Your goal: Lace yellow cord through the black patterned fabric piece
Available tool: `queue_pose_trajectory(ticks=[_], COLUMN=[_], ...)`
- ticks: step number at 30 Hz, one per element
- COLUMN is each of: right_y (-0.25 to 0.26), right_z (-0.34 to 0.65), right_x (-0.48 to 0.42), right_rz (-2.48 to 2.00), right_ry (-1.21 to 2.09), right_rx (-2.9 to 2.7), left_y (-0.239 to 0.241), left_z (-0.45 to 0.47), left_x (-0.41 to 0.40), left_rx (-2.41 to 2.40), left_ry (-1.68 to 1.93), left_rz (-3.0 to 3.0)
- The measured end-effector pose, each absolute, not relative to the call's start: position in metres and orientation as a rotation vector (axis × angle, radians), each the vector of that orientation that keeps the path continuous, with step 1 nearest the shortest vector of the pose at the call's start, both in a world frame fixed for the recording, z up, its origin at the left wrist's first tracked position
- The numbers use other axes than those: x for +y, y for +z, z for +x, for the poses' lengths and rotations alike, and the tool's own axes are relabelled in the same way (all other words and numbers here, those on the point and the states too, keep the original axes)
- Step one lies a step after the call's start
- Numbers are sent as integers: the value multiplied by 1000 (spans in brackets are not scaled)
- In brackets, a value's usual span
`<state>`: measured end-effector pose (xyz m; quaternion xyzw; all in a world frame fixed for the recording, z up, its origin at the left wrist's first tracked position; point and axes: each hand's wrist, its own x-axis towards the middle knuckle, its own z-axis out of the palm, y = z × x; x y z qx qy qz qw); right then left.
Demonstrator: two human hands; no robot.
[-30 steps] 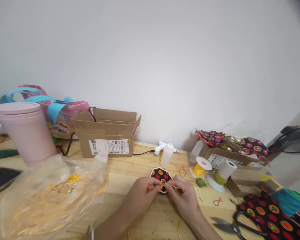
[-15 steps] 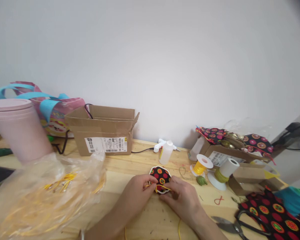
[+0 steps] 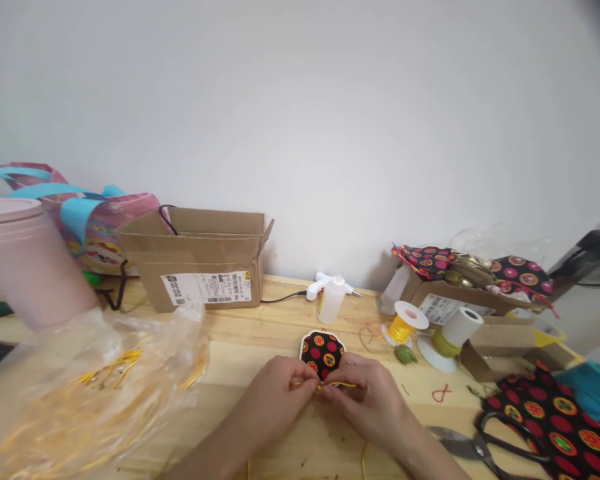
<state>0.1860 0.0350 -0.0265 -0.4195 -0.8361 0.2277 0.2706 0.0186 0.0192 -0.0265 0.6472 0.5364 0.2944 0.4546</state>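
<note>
A black patterned fabric piece [image 3: 324,352] with a white scalloped edge lies on the table in front of me. At its near edge, a thin yellow cord [image 3: 343,384] runs between my two hands. My left hand [image 3: 283,393] pinches the cord between thumb and forefinger. Close beside it, my right hand [image 3: 367,393] pinches the same cord, fingertips almost touching the left ones. Loose ends of cord hang down toward the table's front. The fingers partly hide the lower rim of the fabric piece and the spot where the cord crosses it.
A plastic bag [image 3: 130,407] of yellow cords lies left, near a pink tumbler [image 3: 35,267] and cardboard box [image 3: 205,257]. Behind stand a white bottle [image 3: 332,303] and glue gun [image 3: 313,291]. Right are a yellow cord spool [image 3: 401,327], green spool [image 3: 447,340] and scissors [image 3: 473,448].
Both hands have drawn closer together and now meet at the near edge of the fabric piece, instead of over its lower part. The view has shifted slightly.
</note>
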Motion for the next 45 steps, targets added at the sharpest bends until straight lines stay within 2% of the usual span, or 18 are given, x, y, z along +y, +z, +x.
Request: queue_pose_trajectory(ticks=[18,45], right_y=[-34,-36], right_z=[177,179], right_x=[35,35], right_rz=[-1217,-1208], right_ry=[452,501], right_rx=[-2128,-2115], left_y=[-28,-25], left_z=[20,20], left_x=[19,21], left_rx=[1334,1276], left_ry=[715,757], left_rz=[1621,1556])
